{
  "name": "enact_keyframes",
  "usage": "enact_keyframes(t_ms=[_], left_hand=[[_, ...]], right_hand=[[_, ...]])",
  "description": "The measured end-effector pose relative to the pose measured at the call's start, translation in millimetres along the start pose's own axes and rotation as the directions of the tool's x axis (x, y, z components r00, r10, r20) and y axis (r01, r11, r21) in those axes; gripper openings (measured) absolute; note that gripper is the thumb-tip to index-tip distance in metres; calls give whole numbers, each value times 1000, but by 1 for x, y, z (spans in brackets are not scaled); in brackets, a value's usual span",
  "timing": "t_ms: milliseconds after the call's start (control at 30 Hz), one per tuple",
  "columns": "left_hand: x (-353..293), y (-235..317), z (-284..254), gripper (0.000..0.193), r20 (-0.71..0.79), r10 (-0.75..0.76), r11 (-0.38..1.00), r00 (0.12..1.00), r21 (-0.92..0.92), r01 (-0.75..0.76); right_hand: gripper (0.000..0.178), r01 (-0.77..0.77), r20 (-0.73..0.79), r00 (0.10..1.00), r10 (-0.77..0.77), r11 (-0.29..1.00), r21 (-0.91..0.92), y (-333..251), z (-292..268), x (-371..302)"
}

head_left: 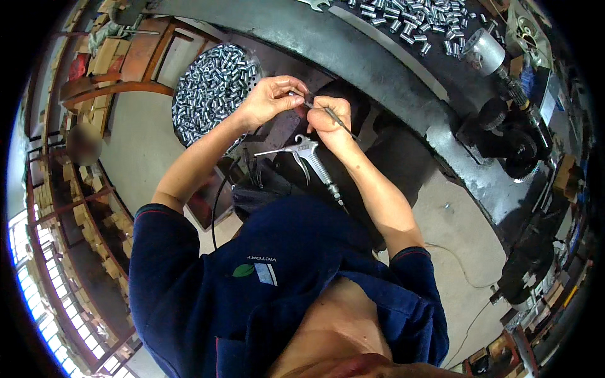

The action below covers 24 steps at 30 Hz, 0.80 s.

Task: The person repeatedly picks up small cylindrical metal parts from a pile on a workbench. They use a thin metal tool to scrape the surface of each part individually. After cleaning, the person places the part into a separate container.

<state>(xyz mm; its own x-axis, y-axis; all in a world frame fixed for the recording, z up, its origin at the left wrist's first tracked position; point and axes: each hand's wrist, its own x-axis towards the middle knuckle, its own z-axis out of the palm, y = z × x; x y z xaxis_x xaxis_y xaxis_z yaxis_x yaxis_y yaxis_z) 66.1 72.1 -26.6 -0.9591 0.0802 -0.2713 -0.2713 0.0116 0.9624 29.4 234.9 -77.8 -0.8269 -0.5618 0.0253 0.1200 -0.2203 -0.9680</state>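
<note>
Workbench point(391, 77), rod point(341, 123) in right hand point(324, 121)

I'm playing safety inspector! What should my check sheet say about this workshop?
Surface: dark workbench, its edge worn shiny in places.
Job's things: thin rod-like tool; heap of small metal cylinders in a round container.
Clutter: loose metal pieces and part of a wrench on the bench.
Hands: right hand grips the tool; left hand has its fingertips together near the tool's end, but what they pinch is too small to tell.
Cables: black cable left of the person; thin cord on the floor, right.
Surroundings: silver air gun near the hands; shelves at left.
</note>
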Motion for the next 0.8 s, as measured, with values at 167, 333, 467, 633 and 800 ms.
enact_keyframes(t_ms=[167, 333, 467, 633, 800], left_hand=[[1, -2, -3, 24, 74, -65, 992, 995, -99, 72], [8, 10, -24, 18, -120, 32, 937, 992, 348, 12], [9, 3, -43, 20, -171, 310, 598, 935, 800, -52], [10, -12, -46, 26, -89, 398, 427, 913, 899, -98], [14, -5, -34, 25, -7, 452, 379, 892, 907, -184]], right_hand=[[21, -46, 26, 999, 43, 985, 165, -3, -3, 1], [21, -31, 48, 999, 26, 995, 99, -27, -7, -5], [21, 75, 134, 986, -96, 986, 150, -31, -3, -13], [17, 51, 169, 983, -74, 990, 135, -28, 2, -15], [16, -61, 169, 985, 32, 984, 165, -33, 1, -13]])
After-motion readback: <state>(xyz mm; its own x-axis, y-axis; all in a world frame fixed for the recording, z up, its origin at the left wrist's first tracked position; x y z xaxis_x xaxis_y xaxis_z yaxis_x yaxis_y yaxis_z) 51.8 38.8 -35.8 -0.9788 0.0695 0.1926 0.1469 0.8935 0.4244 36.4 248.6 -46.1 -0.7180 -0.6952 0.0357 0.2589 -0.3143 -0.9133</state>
